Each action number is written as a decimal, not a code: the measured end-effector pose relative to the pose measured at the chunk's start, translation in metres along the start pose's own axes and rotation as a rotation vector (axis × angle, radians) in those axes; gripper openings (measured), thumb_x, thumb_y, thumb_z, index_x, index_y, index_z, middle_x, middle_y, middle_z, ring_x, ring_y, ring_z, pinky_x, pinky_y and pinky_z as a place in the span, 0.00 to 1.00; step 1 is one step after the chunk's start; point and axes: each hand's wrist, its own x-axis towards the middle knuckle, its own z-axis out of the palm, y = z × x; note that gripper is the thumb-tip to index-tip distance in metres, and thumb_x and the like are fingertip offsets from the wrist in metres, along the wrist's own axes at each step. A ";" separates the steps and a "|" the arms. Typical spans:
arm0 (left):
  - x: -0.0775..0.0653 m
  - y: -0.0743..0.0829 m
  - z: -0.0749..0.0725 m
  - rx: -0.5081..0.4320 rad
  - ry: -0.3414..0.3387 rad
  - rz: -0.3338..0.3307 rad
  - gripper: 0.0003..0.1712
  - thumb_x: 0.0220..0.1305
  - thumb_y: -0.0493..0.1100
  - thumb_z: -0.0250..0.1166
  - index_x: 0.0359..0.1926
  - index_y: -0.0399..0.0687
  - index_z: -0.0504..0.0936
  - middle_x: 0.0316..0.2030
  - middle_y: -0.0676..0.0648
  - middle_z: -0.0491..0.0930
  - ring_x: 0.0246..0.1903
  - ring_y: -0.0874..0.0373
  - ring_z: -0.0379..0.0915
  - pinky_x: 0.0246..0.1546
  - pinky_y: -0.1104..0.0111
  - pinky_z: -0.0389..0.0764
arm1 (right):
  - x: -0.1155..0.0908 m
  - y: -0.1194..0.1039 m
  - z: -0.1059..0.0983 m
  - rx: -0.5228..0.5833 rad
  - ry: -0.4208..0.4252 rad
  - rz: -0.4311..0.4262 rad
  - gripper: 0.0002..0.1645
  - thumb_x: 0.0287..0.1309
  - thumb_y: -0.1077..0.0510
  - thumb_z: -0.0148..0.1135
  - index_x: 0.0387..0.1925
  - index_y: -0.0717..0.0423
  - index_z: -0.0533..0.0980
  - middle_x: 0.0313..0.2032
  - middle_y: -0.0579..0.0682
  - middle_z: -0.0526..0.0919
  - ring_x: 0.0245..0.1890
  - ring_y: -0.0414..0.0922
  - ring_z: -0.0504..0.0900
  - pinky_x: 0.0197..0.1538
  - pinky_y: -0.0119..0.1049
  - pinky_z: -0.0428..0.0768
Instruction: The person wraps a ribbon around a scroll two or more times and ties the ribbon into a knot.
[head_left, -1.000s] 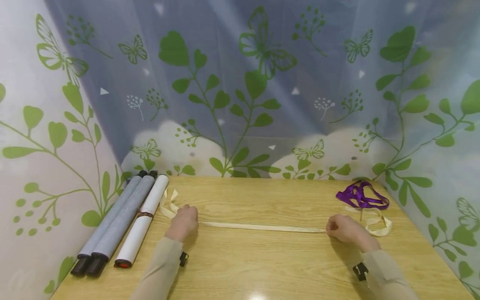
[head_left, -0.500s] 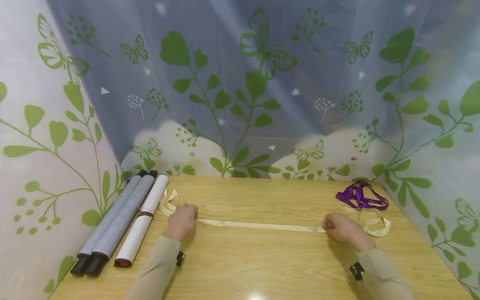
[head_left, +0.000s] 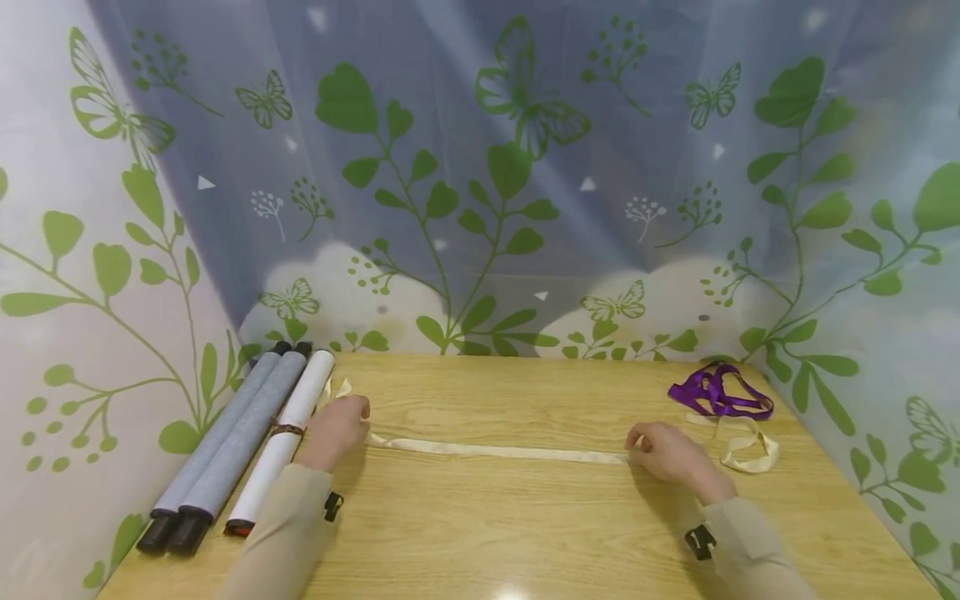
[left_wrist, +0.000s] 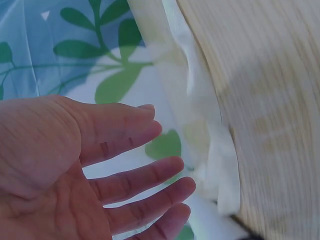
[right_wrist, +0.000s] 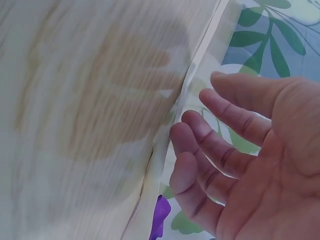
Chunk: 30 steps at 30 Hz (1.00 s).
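Observation:
A cream ribbon (head_left: 495, 452) runs nearly straight from side to side across the wooden table. Its loose left end lies by the rolls, and a curl of cream ribbon (head_left: 761, 462) lies at the right. At the left end, my left hand (head_left: 337, 433) is beside the ribbon; the left wrist view shows relaxed fingers (left_wrist: 145, 177) apart from the ribbon (left_wrist: 227, 170), holding nothing. My right hand (head_left: 671, 458) is at the other end. In the right wrist view its loosely bent fingers (right_wrist: 220, 152) hold nothing, fingertips right by the ribbon (right_wrist: 202, 52).
On the left lie two grey rolled scrolls (head_left: 236, 442) with black ends and a white roll (head_left: 273, 467) tied with brown cord. A purple ribbon (head_left: 699, 393) is heaped at the back right. Patterned cloth (head_left: 465, 192) surrounds the table (head_left: 495, 533).
Both hands have shifted left in the head view, the left one also slightly away from the viewer. The left hand has let go of the ribbon; more of its left end shows.

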 end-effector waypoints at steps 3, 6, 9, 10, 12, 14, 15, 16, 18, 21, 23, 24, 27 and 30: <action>-0.001 -0.013 -0.007 0.008 0.000 -0.009 0.08 0.60 0.36 0.61 0.41 0.38 0.79 0.38 0.38 0.83 0.34 0.45 0.78 0.30 0.50 0.77 | 0.001 -0.002 0.001 -0.019 0.016 0.002 0.08 0.59 0.58 0.63 0.39 0.57 0.79 0.30 0.47 0.78 0.30 0.43 0.74 0.34 0.41 0.75; -0.004 -0.023 -0.014 0.014 0.011 -0.018 0.09 0.61 0.38 0.62 0.42 0.38 0.79 0.38 0.37 0.83 0.34 0.44 0.79 0.29 0.48 0.77 | 0.001 -0.005 0.002 -0.036 0.038 0.006 0.08 0.60 0.56 0.63 0.39 0.56 0.80 0.31 0.47 0.80 0.31 0.43 0.76 0.36 0.43 0.77; -0.010 -0.030 -0.021 0.014 0.030 -0.019 0.10 0.61 0.39 0.62 0.42 0.38 0.79 0.38 0.36 0.83 0.34 0.42 0.79 0.29 0.48 0.77 | 0.001 -0.009 0.002 -0.045 0.053 0.025 0.09 0.60 0.55 0.63 0.39 0.55 0.80 0.33 0.49 0.82 0.33 0.45 0.79 0.38 0.46 0.79; -0.011 -0.032 -0.023 0.007 0.035 -0.023 0.11 0.61 0.40 0.62 0.42 0.38 0.79 0.38 0.36 0.82 0.34 0.42 0.79 0.29 0.48 0.76 | 0.001 -0.010 0.003 -0.049 0.060 0.033 0.09 0.60 0.55 0.63 0.39 0.55 0.81 0.34 0.49 0.83 0.34 0.46 0.80 0.39 0.47 0.79; -0.014 -0.039 -0.025 0.005 0.043 -0.019 0.11 0.61 0.40 0.63 0.42 0.37 0.78 0.37 0.36 0.82 0.33 0.43 0.78 0.28 0.49 0.76 | 0.001 -0.011 0.004 -0.052 0.074 0.040 0.10 0.61 0.55 0.62 0.40 0.56 0.81 0.36 0.51 0.84 0.36 0.49 0.81 0.41 0.50 0.80; -0.015 -0.046 -0.027 -0.002 0.047 -0.020 0.11 0.61 0.40 0.62 0.41 0.37 0.77 0.35 0.36 0.81 0.31 0.44 0.77 0.27 0.52 0.74 | 0.001 -0.011 0.005 -0.055 0.092 0.041 0.11 0.62 0.55 0.61 0.41 0.57 0.81 0.38 0.53 0.84 0.38 0.51 0.82 0.43 0.52 0.80; -0.015 -0.049 -0.028 -0.005 0.049 -0.018 0.11 0.61 0.40 0.63 0.41 0.37 0.76 0.33 0.36 0.80 0.30 0.45 0.75 0.26 0.53 0.74 | 0.001 -0.011 0.006 -0.057 0.102 0.043 0.11 0.62 0.55 0.61 0.42 0.57 0.82 0.38 0.54 0.84 0.39 0.52 0.82 0.44 0.52 0.80; -0.015 -0.052 -0.029 -0.006 0.050 -0.017 0.11 0.61 0.40 0.63 0.41 0.37 0.76 0.32 0.37 0.80 0.29 0.46 0.74 0.26 0.55 0.73 | 0.001 -0.011 0.007 -0.060 0.110 0.042 0.12 0.62 0.55 0.61 0.42 0.57 0.82 0.39 0.55 0.84 0.40 0.52 0.82 0.45 0.53 0.80; -0.015 -0.058 -0.031 0.003 0.054 -0.018 0.11 0.60 0.40 0.62 0.40 0.37 0.76 0.30 0.38 0.79 0.27 0.48 0.72 0.25 0.57 0.72 | 0.001 -0.011 0.007 -0.058 0.119 0.040 0.12 0.62 0.55 0.61 0.42 0.58 0.82 0.39 0.55 0.84 0.40 0.53 0.82 0.45 0.53 0.80; -0.018 -0.065 -0.035 0.007 0.047 -0.017 0.11 0.60 0.40 0.61 0.39 0.36 0.76 0.30 0.38 0.79 0.26 0.49 0.71 0.24 0.59 0.70 | 0.001 -0.011 0.009 -0.056 0.119 0.042 0.12 0.61 0.55 0.62 0.42 0.58 0.82 0.38 0.55 0.84 0.39 0.52 0.82 0.44 0.52 0.80; -0.020 -0.068 -0.038 0.016 0.038 -0.012 0.12 0.60 0.40 0.61 0.40 0.35 0.76 0.31 0.38 0.79 0.26 0.49 0.71 0.24 0.59 0.71 | 0.001 -0.012 0.009 -0.052 0.118 0.042 0.12 0.61 0.55 0.62 0.42 0.58 0.82 0.38 0.54 0.84 0.39 0.51 0.82 0.44 0.52 0.80; -0.020 -0.069 -0.039 0.015 0.031 -0.007 0.12 0.60 0.40 0.61 0.40 0.33 0.76 0.31 0.37 0.80 0.26 0.49 0.71 0.25 0.58 0.72 | 0.001 -0.012 0.010 -0.052 0.117 0.042 0.12 0.61 0.55 0.62 0.42 0.58 0.82 0.38 0.54 0.84 0.39 0.51 0.82 0.44 0.51 0.80; -0.021 -0.072 -0.044 0.013 0.005 -0.015 0.14 0.60 0.40 0.60 0.42 0.31 0.75 0.34 0.35 0.80 0.27 0.49 0.72 0.27 0.57 0.73 | 0.001 -0.013 0.010 -0.050 0.115 0.042 0.12 0.62 0.55 0.62 0.42 0.58 0.82 0.38 0.53 0.84 0.38 0.50 0.82 0.43 0.50 0.80; -0.021 -0.075 -0.046 0.007 -0.018 -0.036 0.15 0.61 0.41 0.59 0.43 0.31 0.75 0.35 0.34 0.80 0.28 0.49 0.73 0.27 0.57 0.73 | 0.001 -0.012 0.010 -0.042 0.110 0.039 0.12 0.62 0.55 0.62 0.43 0.58 0.82 0.38 0.53 0.83 0.38 0.50 0.82 0.42 0.50 0.80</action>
